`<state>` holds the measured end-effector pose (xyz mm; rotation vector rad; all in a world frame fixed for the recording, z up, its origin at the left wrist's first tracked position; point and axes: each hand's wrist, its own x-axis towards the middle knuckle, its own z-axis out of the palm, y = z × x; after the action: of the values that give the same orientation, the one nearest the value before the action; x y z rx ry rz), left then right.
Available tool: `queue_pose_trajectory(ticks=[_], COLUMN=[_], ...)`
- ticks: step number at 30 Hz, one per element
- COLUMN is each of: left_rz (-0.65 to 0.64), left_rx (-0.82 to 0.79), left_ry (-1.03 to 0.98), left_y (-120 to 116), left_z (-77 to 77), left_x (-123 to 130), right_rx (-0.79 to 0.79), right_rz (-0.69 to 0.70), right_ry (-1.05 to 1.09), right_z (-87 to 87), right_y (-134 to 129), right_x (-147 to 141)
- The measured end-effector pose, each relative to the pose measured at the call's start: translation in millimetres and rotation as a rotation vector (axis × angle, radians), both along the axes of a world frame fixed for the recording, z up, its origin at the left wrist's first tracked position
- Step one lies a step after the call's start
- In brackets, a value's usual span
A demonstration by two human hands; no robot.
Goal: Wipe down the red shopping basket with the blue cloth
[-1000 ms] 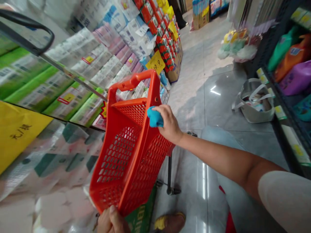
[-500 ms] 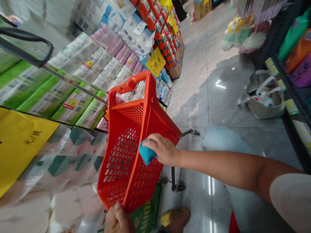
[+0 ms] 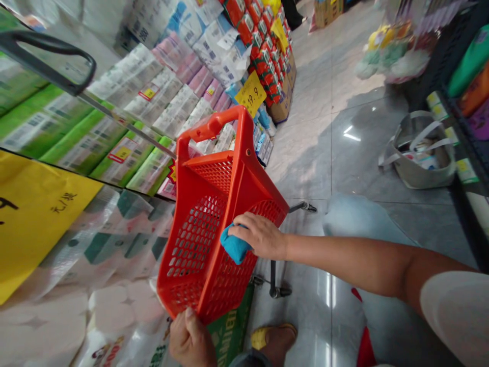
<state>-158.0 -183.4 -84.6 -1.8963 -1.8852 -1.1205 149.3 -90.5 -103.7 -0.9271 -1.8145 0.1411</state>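
Observation:
A red plastic shopping cart (image 3: 225,173) with perforated sides stands in the middle of the view, tilted in the picture. My right hand (image 3: 262,235) is closed around a blue cloth (image 3: 235,244) and presses it on the top rim of the cart's near side. At the cart's lower end, my left hand (image 3: 191,336) grips the rim, with the thumb on top. Part of the cloth is hidden under the right fingers. The basket shows nothing inside it.
Packs of tissue (image 3: 133,81) are stacked on the left, with yellow price signs (image 3: 250,95). A grey bag (image 3: 420,153) stands on the floor at right beside a dark shelf with bottles. A foot in a yellow shoe (image 3: 262,337) shows below, near a green box (image 3: 231,331).
The view has shifted slightly, so the cart and shelves sit a little further right. My right hand still holds the blue cloth at nearly the same part of the rim.

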Motion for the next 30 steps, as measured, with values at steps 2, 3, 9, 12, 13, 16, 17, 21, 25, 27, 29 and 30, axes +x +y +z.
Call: queue_pose_trajectory(ticks=[2,3,9,12,13,16,17,21,25,27,29,30], left_rz=[-0.042,-0.057,-0.088,-0.116,-0.121,-0.115,-0.110,-0.072,-0.052,-0.049,-0.047,-0.047], left_rx=[0.014,0.024,0.069,0.091,0.096,0.085,0.078,0.057,0.058,0.056,0.053,0.049], left_ry=[0.021,0.035,0.099,0.105,0.104,0.086,0.080,0.075,0.096,0.099,0.095,0.095], left_y=[-0.2,-0.3,-0.6,-0.8,-0.7,-0.7,-0.7,-1.1,-1.4,-2.1,-3.5,-4.3], left_z=[1.9,2.8,5.6,5.5,5.4,5.5,5.6,5.6,4.6,4.5,4.7,4.8], left_x=[2.6,4.7,14.9,15.5,15.4,16.0,16.6,19.6,22.3,24.5,28.4,31.0], right_rx=[-0.029,-0.045,-0.173,-0.224,-0.214,-0.182,-0.206,-0.413,-0.426,-0.314,-0.213,-0.193], right_rz=[-0.060,-0.097,-0.397,-0.446,-0.390,-0.207,-0.203,-0.416,-0.394,-0.201,-0.047,-0.018], right_ry=[0.006,0.036,0.356,0.366,0.305,0.111,0.082,0.115,0.092,0.016,-0.002,0.029], right_z=[2.0,3.8,2.1,-5.0,-6.7,-9.3,-9.9,-15.0,-21.0,-22.7,-23.7,-23.9], right_y=[3.5,8.1,39.3,32.4,27.2,15.5,15.2,24.5,16.3,6.9,1.9,1.9], right_x=[7.9,15.1,46.7,35.3,30.0,22.8,24.7,40.6,35.4,25.3,16.4,12.8])
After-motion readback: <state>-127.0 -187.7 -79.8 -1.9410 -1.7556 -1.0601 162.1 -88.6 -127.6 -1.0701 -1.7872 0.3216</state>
